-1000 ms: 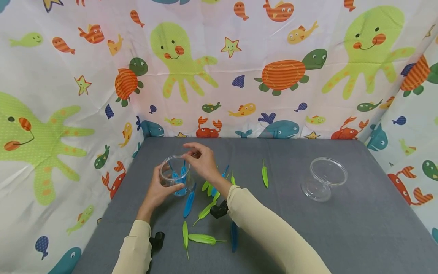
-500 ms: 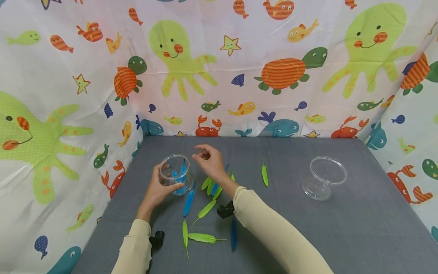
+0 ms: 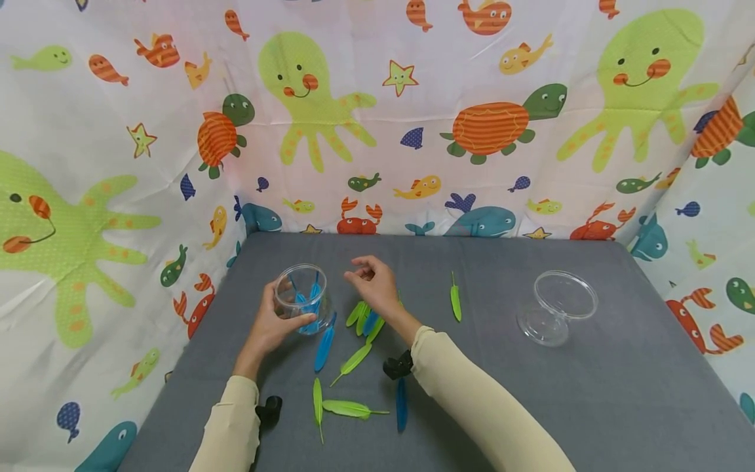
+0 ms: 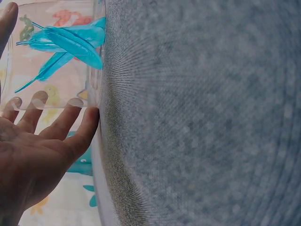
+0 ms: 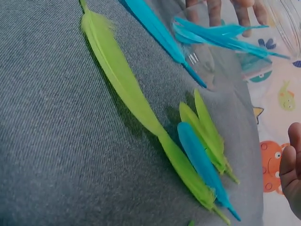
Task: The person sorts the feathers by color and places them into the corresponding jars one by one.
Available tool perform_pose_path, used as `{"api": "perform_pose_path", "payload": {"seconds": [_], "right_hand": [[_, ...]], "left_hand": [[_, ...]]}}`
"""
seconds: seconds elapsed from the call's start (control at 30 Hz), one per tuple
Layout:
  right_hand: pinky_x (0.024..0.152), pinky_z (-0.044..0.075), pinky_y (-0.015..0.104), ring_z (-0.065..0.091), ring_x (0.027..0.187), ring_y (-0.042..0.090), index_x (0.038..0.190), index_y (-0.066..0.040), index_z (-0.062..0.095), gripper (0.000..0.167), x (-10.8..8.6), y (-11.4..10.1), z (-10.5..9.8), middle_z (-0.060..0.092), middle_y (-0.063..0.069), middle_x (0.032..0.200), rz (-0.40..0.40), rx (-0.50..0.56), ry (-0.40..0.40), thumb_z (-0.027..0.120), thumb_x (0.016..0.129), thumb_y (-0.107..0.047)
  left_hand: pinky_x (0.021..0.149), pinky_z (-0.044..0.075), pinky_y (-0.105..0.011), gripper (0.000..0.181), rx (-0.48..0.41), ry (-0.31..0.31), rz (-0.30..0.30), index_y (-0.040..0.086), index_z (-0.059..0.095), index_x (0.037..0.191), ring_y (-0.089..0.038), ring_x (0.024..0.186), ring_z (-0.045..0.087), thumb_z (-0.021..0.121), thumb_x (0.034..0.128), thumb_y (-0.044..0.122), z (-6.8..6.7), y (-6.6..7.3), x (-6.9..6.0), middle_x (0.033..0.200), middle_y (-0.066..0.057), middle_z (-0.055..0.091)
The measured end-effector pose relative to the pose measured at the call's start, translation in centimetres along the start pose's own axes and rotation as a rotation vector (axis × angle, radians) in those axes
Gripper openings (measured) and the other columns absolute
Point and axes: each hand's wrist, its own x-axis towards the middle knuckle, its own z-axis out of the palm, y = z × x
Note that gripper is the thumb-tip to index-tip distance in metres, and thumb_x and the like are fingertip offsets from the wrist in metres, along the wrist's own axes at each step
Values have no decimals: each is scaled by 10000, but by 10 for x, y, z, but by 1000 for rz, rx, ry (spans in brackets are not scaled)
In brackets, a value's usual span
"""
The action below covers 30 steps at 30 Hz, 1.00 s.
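My left hand holds a clear cup upright at the left of the table, thumb on the near side. Several blue feathers stand crossed inside it; their quills point toward the rim. To the right of the cup, my right hand is raised over the table with fingers loosely bent and nothing between them. Below that hand lies a cluster of green feathers with a blue feather among them. Another blue feather lies right beside the cup's base.
Nearer me lie green feathers and a blue feather. One green feather lies apart, right of my right hand. A second clear container stands on the grey tabletop at the right. Patterned cloth surrounds the table's back and sides.
My right hand has drawn back from the cup's rim, moving right and slightly toward me. The left hand and cup have stayed in place.
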Motion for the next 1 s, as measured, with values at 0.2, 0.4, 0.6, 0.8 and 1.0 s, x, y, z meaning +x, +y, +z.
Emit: {"api": "perform_pose_path", "payload": {"seconds": [0.2, 0.4, 0.6, 0.8, 1.0], "right_hand": [[707, 470, 277, 582, 806, 151, 1175, -46, 685, 229, -1, 9, -7, 656, 100, 950, 82, -2, 34, 651, 1007, -198], [678, 453, 289, 555, 754, 163, 1146, -46, 702, 202, -2, 19, -13, 660, 105, 934, 119, -98, 83, 576, 1036, -160], [698, 484, 306, 604, 805, 185, 1137, -61, 710, 219, -7, 27, -20, 699, 88, 1001, 170, -232, 111, 561, 1044, -191], [840, 524, 407, 630, 770, 204, 1021, -101, 733, 174, -13, 35, -26, 716, 68, 912, 171, -327, 126, 637, 1005, -244], [1066, 372, 557, 631, 941, 296, 957, -110, 762, 217, -15, 43, -29, 729, 63, 888, 150, -447, 155, 707, 957, -320]], "left_hand": [[1135, 365, -645, 1081, 3, 8, 0, 246, 202, 1579, -406, 1466, 395, 910, 767, 341, 0, 2, -3, 1618, -99, 337], [1141, 356, -648, 1093, 14, 0, -9, 252, 180, 1589, -398, 1476, 388, 904, 774, 348, 0, 3, -4, 1633, -90, 314], [1146, 349, -649, 1092, 8, -3, -18, 256, 192, 1583, -392, 1482, 382, 906, 766, 376, 1, 2, -2, 1632, -79, 321], [1147, 345, -651, 1094, 3, 1, -26, 265, 199, 1582, -404, 1477, 386, 910, 759, 381, 1, 2, -2, 1631, -74, 327], [1148, 345, -651, 1089, -3, -2, -21, 267, 202, 1580, -393, 1484, 379, 910, 761, 374, 1, 2, -2, 1638, -68, 317]]}}
